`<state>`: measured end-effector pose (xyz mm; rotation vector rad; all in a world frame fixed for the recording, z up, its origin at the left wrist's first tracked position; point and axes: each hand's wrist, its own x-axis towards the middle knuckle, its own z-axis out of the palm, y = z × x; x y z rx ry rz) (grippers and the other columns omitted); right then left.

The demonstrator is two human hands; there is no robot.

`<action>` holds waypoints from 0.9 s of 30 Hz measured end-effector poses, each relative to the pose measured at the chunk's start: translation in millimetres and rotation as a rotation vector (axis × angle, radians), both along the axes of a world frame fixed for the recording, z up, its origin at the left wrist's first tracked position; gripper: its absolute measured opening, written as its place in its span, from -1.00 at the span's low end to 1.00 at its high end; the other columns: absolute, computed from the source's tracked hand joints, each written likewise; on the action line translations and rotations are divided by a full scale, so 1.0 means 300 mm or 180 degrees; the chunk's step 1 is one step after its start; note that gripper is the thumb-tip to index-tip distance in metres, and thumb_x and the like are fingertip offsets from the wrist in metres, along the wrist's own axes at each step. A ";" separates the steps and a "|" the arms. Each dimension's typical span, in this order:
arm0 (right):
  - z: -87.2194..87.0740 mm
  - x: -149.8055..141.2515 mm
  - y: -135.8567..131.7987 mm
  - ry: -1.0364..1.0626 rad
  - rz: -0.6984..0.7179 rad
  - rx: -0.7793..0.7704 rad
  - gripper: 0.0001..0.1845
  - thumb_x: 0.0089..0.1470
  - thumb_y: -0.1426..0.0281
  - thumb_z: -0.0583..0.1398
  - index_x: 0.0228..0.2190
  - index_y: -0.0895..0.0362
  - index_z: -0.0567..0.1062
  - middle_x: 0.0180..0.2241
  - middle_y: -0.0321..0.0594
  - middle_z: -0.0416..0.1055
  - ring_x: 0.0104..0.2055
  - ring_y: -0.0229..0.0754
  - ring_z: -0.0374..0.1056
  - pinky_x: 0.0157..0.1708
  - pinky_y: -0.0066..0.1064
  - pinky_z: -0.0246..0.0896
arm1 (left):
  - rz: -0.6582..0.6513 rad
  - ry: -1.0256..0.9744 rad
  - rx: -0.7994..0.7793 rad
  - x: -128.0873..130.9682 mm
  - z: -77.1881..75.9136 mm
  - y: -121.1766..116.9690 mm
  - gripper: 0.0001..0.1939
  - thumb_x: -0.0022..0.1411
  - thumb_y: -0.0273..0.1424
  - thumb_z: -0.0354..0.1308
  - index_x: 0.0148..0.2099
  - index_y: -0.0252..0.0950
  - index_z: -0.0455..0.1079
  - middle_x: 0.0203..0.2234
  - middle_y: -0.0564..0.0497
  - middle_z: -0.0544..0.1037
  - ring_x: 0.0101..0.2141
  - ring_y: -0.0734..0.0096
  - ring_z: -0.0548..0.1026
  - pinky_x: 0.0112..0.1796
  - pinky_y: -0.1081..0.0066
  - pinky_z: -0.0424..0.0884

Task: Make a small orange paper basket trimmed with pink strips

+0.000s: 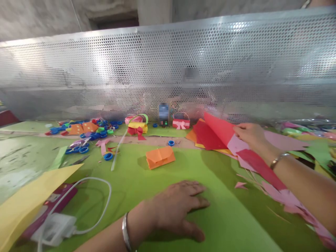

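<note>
My left hand (181, 206) lies over a large green paper sheet (225, 196) with its fingers spread and nothing in them. On the right, my right hand (248, 133) pinches the edge of a red paper sheet (217, 129), which is lifted off a stack of coloured papers. Darker red (207, 134), orange and pink sheets (283, 139) show in that stack. Beyond my left hand sits a folded orange paper piece (160, 156).
Small paper baskets (181, 123) stand by the perforated metal panel (157, 70). Blue-handled scissors (78, 149) and clips lie at left. A white charger (56, 227) with cable and yellow paper (34, 199) lie front left. Pink scraps (294, 201) lie at right.
</note>
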<state>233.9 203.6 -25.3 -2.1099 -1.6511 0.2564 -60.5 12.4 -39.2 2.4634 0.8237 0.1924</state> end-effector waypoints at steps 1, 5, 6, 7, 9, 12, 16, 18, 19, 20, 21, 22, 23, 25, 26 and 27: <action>0.002 -0.009 0.000 0.0053 0.0017 -0.0013 -0.68 0.20 0.27 0.17 -0.06 0.17 0.42 -0.07 -0.15 0.41 -0.15 -0.12 0.40 -0.20 -0.21 0.38 | 0.0011 -0.0004 0.0001 0.000 0.000 0.000 -0.30 0.14 -0.07 0.21 0.24 -0.29 0.25 0.29 -0.17 0.13 0.28 0.12 0.08 0.24 0.20 -0.01; 0.018 -0.040 0.001 0.0174 0.0074 -0.0046 -0.68 0.20 0.28 0.17 -0.06 0.16 0.42 -0.06 -0.14 0.40 -0.15 -0.14 0.40 -0.20 -0.21 0.38 | -0.0008 0.0007 0.0001 0.002 0.005 0.001 -0.30 0.13 -0.09 0.22 0.24 -0.29 0.25 0.29 -0.18 0.14 0.28 0.13 0.08 0.24 0.18 0.00; 0.021 -0.045 0.001 0.0183 0.0095 -0.0047 -0.68 0.20 0.28 0.17 -0.05 0.17 0.42 -0.06 -0.14 0.40 -0.15 -0.13 0.40 -0.20 -0.20 0.38 | -0.0023 0.0026 -0.0004 0.002 0.007 0.001 -0.30 0.13 -0.09 0.22 0.24 -0.29 0.25 0.29 -0.18 0.13 0.28 0.13 0.08 0.24 0.18 0.00; 0.021 -0.048 0.002 0.0183 0.0124 -0.0048 -0.68 0.20 0.28 0.17 -0.05 0.17 0.41 -0.06 -0.14 0.40 -0.15 -0.13 0.40 -0.19 -0.20 0.38 | -0.0034 0.0050 -0.0010 0.002 0.009 0.000 -0.30 0.13 -0.10 0.22 0.24 -0.30 0.25 0.29 -0.18 0.13 0.28 0.13 0.08 0.24 0.18 0.00; 0.016 -0.054 0.001 0.0159 0.0227 -0.0054 -0.67 0.20 0.28 0.17 -0.04 0.17 0.41 -0.05 -0.13 0.40 -0.14 -0.13 0.40 -0.20 -0.20 0.38 | -0.0008 0.0075 -0.0013 0.003 0.012 0.000 -0.31 0.13 -0.10 0.22 0.24 -0.29 0.25 0.29 -0.17 0.13 0.28 0.13 0.08 0.24 0.18 0.00; -0.006 -0.067 -0.011 0.0032 0.0530 -0.0075 -0.67 0.20 0.27 0.17 -0.04 0.17 0.40 -0.05 -0.14 0.39 -0.14 -0.12 0.40 -0.19 -0.20 0.38 | 0.0023 0.0065 -0.0024 0.003 0.013 0.000 -0.31 0.14 -0.09 0.21 0.24 -0.28 0.25 0.29 -0.16 0.13 0.28 0.13 0.07 0.24 0.18 0.00; -0.060 -0.104 -0.055 -0.0301 0.1191 -0.0135 -0.69 0.20 0.27 0.17 -0.06 0.16 0.43 -0.05 -0.15 0.40 -0.12 -0.10 0.39 -0.16 -0.18 0.37 | 0.0021 0.0088 -0.0080 0.001 0.012 0.004 -0.30 0.13 -0.06 0.20 0.25 -0.25 0.24 0.29 -0.16 0.14 0.28 0.13 0.07 0.24 0.16 0.00; -0.087 -0.123 -0.078 -0.0458 0.1427 -0.0169 -0.69 0.20 0.28 0.17 -0.05 0.15 0.42 -0.04 -0.14 0.39 -0.11 -0.12 0.39 -0.14 -0.16 0.36 | 0.0052 0.0117 -0.0124 0.001 0.014 0.005 -0.29 0.13 -0.05 0.19 0.26 -0.22 0.23 0.30 -0.14 0.13 0.28 0.13 0.06 0.24 0.13 0.00; -0.097 -0.131 -0.086 -0.0507 0.1487 -0.0180 -0.69 0.21 0.29 0.16 -0.05 0.15 0.41 -0.04 -0.13 0.39 -0.11 -0.12 0.38 -0.14 -0.16 0.36 | 0.0080 0.0132 -0.0146 0.001 0.016 0.005 -0.29 0.13 -0.04 0.19 0.26 -0.21 0.22 0.30 -0.13 0.12 0.29 0.13 0.05 0.23 0.12 0.01; -0.105 -0.137 -0.091 -0.0530 0.1516 -0.0182 -0.69 0.21 0.29 0.16 -0.05 0.14 0.41 -0.04 -0.13 0.39 -0.11 -0.13 0.39 -0.14 -0.16 0.36 | 0.0107 0.0148 -0.0171 0.001 0.019 0.005 -0.30 0.13 -0.04 0.18 0.26 -0.19 0.21 0.30 -0.12 0.12 0.29 0.12 0.04 0.23 0.11 0.01; -0.109 -0.141 -0.093 -0.0529 0.1521 -0.0175 -0.70 0.21 0.28 0.16 -0.05 0.14 0.41 -0.04 -0.13 0.39 -0.11 -0.13 0.39 -0.14 -0.16 0.36 | 0.0128 0.0174 -0.0194 0.002 0.023 0.005 -0.29 0.13 -0.05 0.19 0.27 -0.19 0.21 0.31 -0.11 0.11 0.29 0.11 0.04 0.23 0.10 0.02; -0.109 -0.143 -0.091 -0.0508 0.1511 -0.0155 -0.70 0.21 0.28 0.16 -0.05 0.14 0.42 -0.04 -0.13 0.39 -0.12 -0.13 0.39 -0.15 -0.17 0.36 | 0.0140 0.0209 -0.0218 0.004 0.028 0.004 -0.29 0.12 -0.05 0.20 0.26 -0.19 0.21 0.31 -0.11 0.10 0.29 0.10 0.04 0.23 0.09 0.02; -0.106 -0.142 -0.088 -0.0471 0.1487 -0.0126 -0.69 0.21 0.28 0.16 -0.06 0.15 0.42 -0.04 -0.14 0.39 -0.12 -0.12 0.39 -0.15 -0.17 0.36 | 0.0152 0.0250 -0.0238 0.006 0.033 0.003 -0.29 0.12 -0.06 0.21 0.26 -0.20 0.22 0.31 -0.12 0.10 0.29 0.09 0.04 0.23 0.09 0.02; -0.093 -0.134 -0.075 -0.0368 0.1419 -0.0056 -0.69 0.21 0.27 0.16 -0.06 0.15 0.43 -0.04 -0.15 0.39 -0.12 -0.11 0.39 -0.16 -0.18 0.36 | 0.0177 0.0323 -0.0284 0.011 0.044 0.001 -0.28 0.10 -0.07 0.23 0.25 -0.23 0.23 0.31 -0.15 0.10 0.29 0.05 0.04 0.23 0.06 0.03; -0.085 -0.126 -0.067 -0.0310 0.1387 -0.0028 -0.69 0.21 0.27 0.16 -0.06 0.15 0.43 -0.05 -0.15 0.40 -0.13 -0.11 0.39 -0.17 -0.19 0.37 | 0.0195 0.0342 -0.0300 0.013 0.049 0.001 -0.28 0.10 -0.07 0.24 0.25 -0.24 0.24 0.31 -0.16 0.10 0.28 0.04 0.04 0.22 0.04 0.03; -0.076 -0.117 -0.059 -0.0255 0.1360 -0.0009 -0.69 0.21 0.27 0.16 -0.06 0.16 0.42 -0.06 -0.15 0.40 -0.14 -0.12 0.40 -0.18 -0.19 0.37 | 0.0205 0.0354 -0.0313 0.016 0.053 0.001 -0.27 0.10 -0.07 0.24 0.25 -0.25 0.24 0.30 -0.17 0.09 0.28 0.02 0.05 0.22 0.02 0.03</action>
